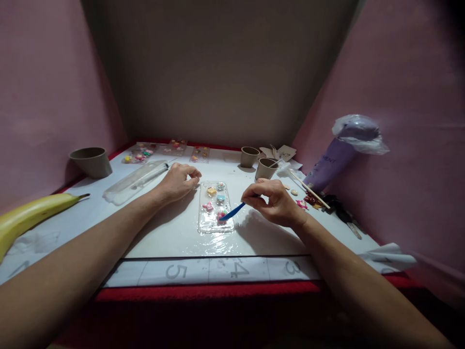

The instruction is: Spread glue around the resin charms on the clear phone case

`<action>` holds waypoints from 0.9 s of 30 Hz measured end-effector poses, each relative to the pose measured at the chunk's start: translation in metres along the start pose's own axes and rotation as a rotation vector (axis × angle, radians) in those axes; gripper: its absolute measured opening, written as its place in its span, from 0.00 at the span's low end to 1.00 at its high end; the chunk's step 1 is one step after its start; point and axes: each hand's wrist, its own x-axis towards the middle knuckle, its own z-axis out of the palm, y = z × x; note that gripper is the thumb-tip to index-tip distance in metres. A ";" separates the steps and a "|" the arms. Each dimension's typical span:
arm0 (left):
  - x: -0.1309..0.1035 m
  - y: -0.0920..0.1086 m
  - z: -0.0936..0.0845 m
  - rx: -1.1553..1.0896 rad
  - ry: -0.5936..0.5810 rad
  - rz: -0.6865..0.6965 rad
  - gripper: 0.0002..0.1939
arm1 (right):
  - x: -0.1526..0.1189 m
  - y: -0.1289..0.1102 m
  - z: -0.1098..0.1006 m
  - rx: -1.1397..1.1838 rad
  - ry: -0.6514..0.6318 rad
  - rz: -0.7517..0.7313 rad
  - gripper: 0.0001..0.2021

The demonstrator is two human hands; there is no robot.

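Note:
A clear phone case (216,228) lies on the white board (163,242) with several small charms on it. My right hand (271,199) pinches a blue plastic tool (234,212), whose tip touches or hovers just over a red-pink charm (222,216) near the case's lower right corner. Beside the case's upper left corner, my left hand (180,179) rests with fingers bent and apart, holding nothing. A yellow charm (211,191), a light blue one (221,198) and a pink one (208,206) sit further up and left on the case.
Grey-brown cups (91,163) (249,157) (266,168) stand left and at the back right. A banana (36,212) lies left, a syringe in plastic (134,182) behind my left forearm. A purple bag (330,160), a wooden stick (310,189) and dark tools (343,213) are right.

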 end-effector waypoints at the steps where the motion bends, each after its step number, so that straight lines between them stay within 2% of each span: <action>1: 0.000 0.000 0.000 0.003 -0.001 0.002 0.13 | 0.000 0.000 0.000 0.001 0.002 -0.003 0.07; 10: 0.000 -0.003 0.002 -0.013 0.011 0.015 0.13 | 0.002 -0.004 -0.004 0.103 0.023 -0.019 0.06; 18: 0.001 -0.003 0.001 0.002 0.004 0.015 0.13 | 0.002 -0.003 -0.005 0.034 0.018 -0.010 0.07; 27: 0.000 0.000 0.000 -0.022 0.010 -0.002 0.13 | 0.003 -0.003 -0.005 0.273 0.109 0.110 0.07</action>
